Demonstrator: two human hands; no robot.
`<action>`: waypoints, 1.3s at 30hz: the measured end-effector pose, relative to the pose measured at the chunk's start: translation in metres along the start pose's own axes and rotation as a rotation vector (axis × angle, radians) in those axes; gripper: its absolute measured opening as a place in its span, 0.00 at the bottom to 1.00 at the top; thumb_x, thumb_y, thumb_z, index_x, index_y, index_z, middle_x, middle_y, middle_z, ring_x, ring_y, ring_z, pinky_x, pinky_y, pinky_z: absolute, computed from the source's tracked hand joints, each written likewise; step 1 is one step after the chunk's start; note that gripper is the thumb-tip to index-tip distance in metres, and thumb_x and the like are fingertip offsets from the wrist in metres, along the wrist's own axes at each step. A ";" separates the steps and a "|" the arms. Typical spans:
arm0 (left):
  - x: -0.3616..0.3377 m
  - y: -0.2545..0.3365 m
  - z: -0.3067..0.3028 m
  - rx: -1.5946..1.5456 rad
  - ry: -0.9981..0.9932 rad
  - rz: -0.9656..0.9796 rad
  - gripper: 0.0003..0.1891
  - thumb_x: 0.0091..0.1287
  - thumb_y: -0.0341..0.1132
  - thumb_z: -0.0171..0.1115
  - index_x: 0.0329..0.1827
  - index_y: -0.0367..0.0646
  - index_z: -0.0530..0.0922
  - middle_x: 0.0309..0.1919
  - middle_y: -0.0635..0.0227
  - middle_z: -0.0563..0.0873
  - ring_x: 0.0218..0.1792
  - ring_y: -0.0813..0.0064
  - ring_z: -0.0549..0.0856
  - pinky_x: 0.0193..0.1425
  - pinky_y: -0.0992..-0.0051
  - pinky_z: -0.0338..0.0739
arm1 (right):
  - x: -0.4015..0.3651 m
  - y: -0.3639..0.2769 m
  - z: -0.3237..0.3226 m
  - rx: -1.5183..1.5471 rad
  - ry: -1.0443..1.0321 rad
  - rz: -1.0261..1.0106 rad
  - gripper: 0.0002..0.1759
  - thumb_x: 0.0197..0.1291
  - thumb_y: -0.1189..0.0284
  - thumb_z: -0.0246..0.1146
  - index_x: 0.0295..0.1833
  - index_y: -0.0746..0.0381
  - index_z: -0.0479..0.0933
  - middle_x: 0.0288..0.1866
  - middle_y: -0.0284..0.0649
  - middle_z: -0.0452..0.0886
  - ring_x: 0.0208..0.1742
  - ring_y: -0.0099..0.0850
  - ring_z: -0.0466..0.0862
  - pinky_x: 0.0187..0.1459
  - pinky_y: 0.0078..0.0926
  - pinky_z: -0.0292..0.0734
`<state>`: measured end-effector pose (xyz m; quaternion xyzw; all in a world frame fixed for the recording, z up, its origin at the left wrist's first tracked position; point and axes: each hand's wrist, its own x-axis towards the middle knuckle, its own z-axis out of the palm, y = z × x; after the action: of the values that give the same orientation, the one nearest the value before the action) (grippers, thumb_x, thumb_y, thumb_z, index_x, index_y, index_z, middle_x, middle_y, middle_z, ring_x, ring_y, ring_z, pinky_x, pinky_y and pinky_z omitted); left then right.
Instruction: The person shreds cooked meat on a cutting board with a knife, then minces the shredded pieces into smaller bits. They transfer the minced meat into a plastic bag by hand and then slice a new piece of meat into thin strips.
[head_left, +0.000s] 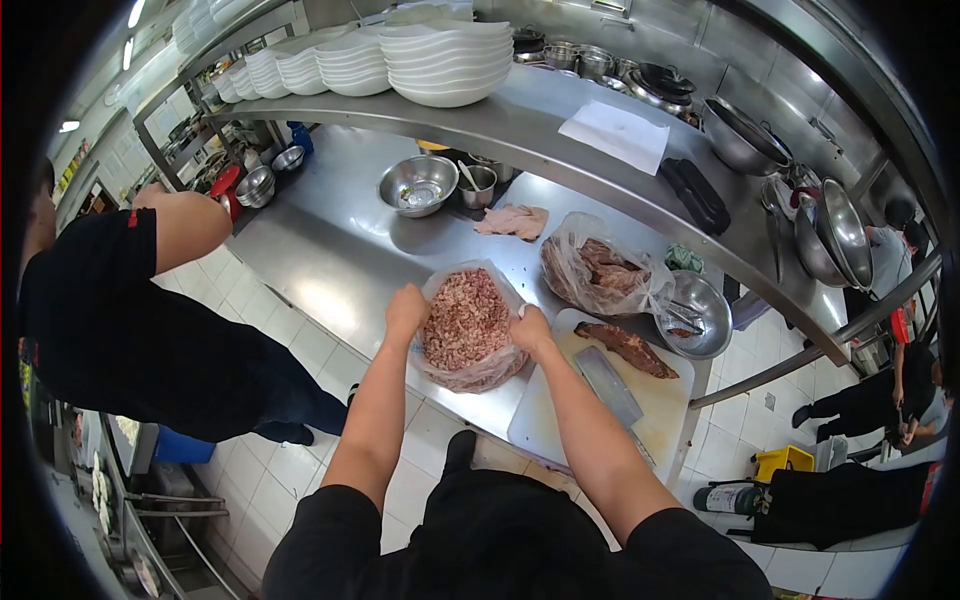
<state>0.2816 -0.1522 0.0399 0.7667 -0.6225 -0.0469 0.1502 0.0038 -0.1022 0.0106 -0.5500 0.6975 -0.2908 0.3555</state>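
Observation:
A clear plastic bag [470, 378] full of chopped pinkish meat [466, 322] stands open on the steel table. My left hand [406, 312] grips the bag's left edge, its fingers closed. On the opposite edge, my right hand [529, 328] is closed on the plastic. Right of the bag, a white cutting board [545, 425] carries a cleaver [608, 388] and a long piece of dark browned meat [630, 350]. Behind the board lies a second plastic bag [600, 268] with larger dark meat pieces. A pale piece of meat or skin [512, 221] rests farther back.
Metal bowls [418, 186] [697, 318] stand on the table [330, 230]. A raised steel shelf [540, 130] holds stacked white plates [445, 60], paper [616, 134] and a black case [694, 195]. A person in black [130, 320] stands at the left; others are at far right.

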 end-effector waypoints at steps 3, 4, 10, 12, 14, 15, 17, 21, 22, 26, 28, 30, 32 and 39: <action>0.014 -0.017 -0.019 -0.135 -0.106 0.021 0.15 0.71 0.43 0.74 0.48 0.40 0.93 0.47 0.44 0.94 0.52 0.39 0.92 0.58 0.47 0.86 | -0.022 -0.039 -0.023 0.139 0.070 -0.113 0.21 0.74 0.63 0.67 0.55 0.73 0.85 0.55 0.65 0.90 0.60 0.62 0.90 0.61 0.51 0.82; 0.008 -0.021 -0.033 -0.164 -0.041 0.031 0.13 0.72 0.42 0.73 0.48 0.42 0.93 0.46 0.45 0.95 0.49 0.38 0.93 0.57 0.46 0.87 | -0.030 -0.043 -0.029 0.140 0.072 -0.108 0.21 0.74 0.63 0.67 0.55 0.73 0.85 0.55 0.65 0.90 0.60 0.62 0.90 0.61 0.51 0.82; -0.015 -0.062 -0.043 -0.154 -0.087 -0.045 0.09 0.74 0.37 0.70 0.47 0.42 0.92 0.45 0.46 0.95 0.49 0.39 0.93 0.54 0.46 0.87 | -0.034 0.029 -0.041 0.376 0.132 -0.043 0.10 0.77 0.68 0.69 0.44 0.65 0.84 0.31 0.36 0.86 0.30 0.27 0.81 0.33 0.32 0.74; -0.020 -0.041 -0.062 -0.094 -0.048 -0.068 0.09 0.72 0.36 0.70 0.49 0.41 0.91 0.48 0.46 0.94 0.52 0.41 0.93 0.56 0.47 0.86 | -0.046 0.010 -0.049 0.459 0.075 -0.118 0.09 0.77 0.68 0.69 0.45 0.63 0.85 0.31 0.33 0.85 0.31 0.24 0.80 0.34 0.30 0.73; -0.051 -0.002 -0.083 0.046 0.196 0.054 0.11 0.70 0.32 0.69 0.52 0.40 0.89 0.54 0.44 0.93 0.60 0.46 0.90 0.62 0.50 0.84 | -0.057 0.008 -0.050 0.512 -0.018 -0.144 0.08 0.79 0.68 0.69 0.46 0.61 0.85 0.33 0.28 0.83 0.33 0.19 0.78 0.36 0.26 0.72; -0.064 0.023 -0.090 0.118 0.428 0.210 0.12 0.68 0.30 0.68 0.53 0.40 0.88 0.57 0.44 0.91 0.64 0.47 0.88 0.67 0.52 0.83 | -0.056 0.013 -0.046 0.511 -0.021 -0.133 0.08 0.79 0.68 0.69 0.46 0.61 0.85 0.33 0.28 0.83 0.33 0.19 0.78 0.36 0.26 0.72; -0.051 0.043 -0.066 -0.118 0.056 0.499 0.20 0.65 0.29 0.69 0.60 0.42 0.87 0.68 0.51 0.87 0.73 0.50 0.82 0.76 0.52 0.78 | -0.043 0.020 -0.037 0.511 0.048 -0.074 0.09 0.78 0.68 0.69 0.47 0.62 0.85 0.33 0.28 0.84 0.33 0.20 0.78 0.36 0.27 0.72; -0.061 0.071 -0.001 -0.072 -0.115 0.888 0.28 0.75 0.48 0.65 0.76 0.49 0.82 0.76 0.61 0.83 0.77 0.53 0.78 0.81 0.42 0.71 | -0.044 0.020 -0.033 0.455 0.063 -0.117 0.09 0.78 0.68 0.70 0.46 0.63 0.85 0.34 0.30 0.85 0.33 0.22 0.79 0.36 0.28 0.72; -0.062 0.075 0.003 0.100 -0.060 0.938 0.31 0.78 0.55 0.62 0.80 0.52 0.79 0.78 0.64 0.82 0.79 0.56 0.77 0.82 0.40 0.68 | -0.040 0.025 -0.033 0.416 0.134 -0.095 0.10 0.78 0.68 0.69 0.45 0.64 0.85 0.33 0.31 0.85 0.33 0.22 0.80 0.36 0.29 0.73; -0.054 0.069 -0.021 0.342 -0.315 0.773 0.33 0.79 0.59 0.59 0.83 0.56 0.77 0.80 0.62 0.81 0.79 0.54 0.78 0.82 0.48 0.71 | -0.051 0.025 -0.047 0.406 0.242 -0.021 0.10 0.77 0.69 0.69 0.44 0.66 0.84 0.31 0.35 0.85 0.33 0.25 0.81 0.36 0.31 0.74; -0.060 0.047 -0.015 0.302 -0.234 0.760 0.30 0.79 0.57 0.59 0.80 0.57 0.80 0.77 0.62 0.84 0.75 0.55 0.82 0.77 0.49 0.76 | -0.044 0.043 -0.037 0.358 0.294 -0.049 0.10 0.77 0.70 0.68 0.44 0.67 0.84 0.31 0.36 0.85 0.33 0.26 0.82 0.37 0.33 0.75; -0.057 0.029 -0.020 0.260 -0.153 0.749 0.27 0.80 0.55 0.59 0.76 0.57 0.83 0.74 0.62 0.86 0.72 0.57 0.86 0.72 0.50 0.81 | -0.036 0.054 -0.034 0.309 0.348 -0.077 0.10 0.76 0.71 0.68 0.43 0.69 0.84 0.30 0.37 0.85 0.33 0.27 0.82 0.37 0.34 0.76; -0.056 0.010 -0.025 0.340 -0.405 0.554 0.21 0.80 0.49 0.59 0.69 0.54 0.87 0.65 0.63 0.91 0.58 0.59 0.93 0.62 0.53 0.88 | -0.038 0.057 -0.031 0.286 0.395 -0.116 0.11 0.75 0.71 0.68 0.42 0.71 0.84 0.32 0.42 0.87 0.33 0.33 0.85 0.39 0.38 0.78; -0.054 0.004 -0.038 0.374 -0.575 0.464 0.11 0.72 0.40 0.68 0.46 0.48 0.95 0.56 0.60 0.93 0.57 0.56 0.93 0.60 0.53 0.90 | -0.045 0.030 -0.050 0.262 0.283 -0.035 0.14 0.72 0.68 0.71 0.44 0.71 0.85 0.38 0.52 0.91 0.40 0.41 0.90 0.46 0.41 0.82</action>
<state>0.2756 -0.0942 0.0707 0.5757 -0.7932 -0.1102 -0.1651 -0.0473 -0.0507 0.0241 -0.4648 0.6870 -0.4598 0.3171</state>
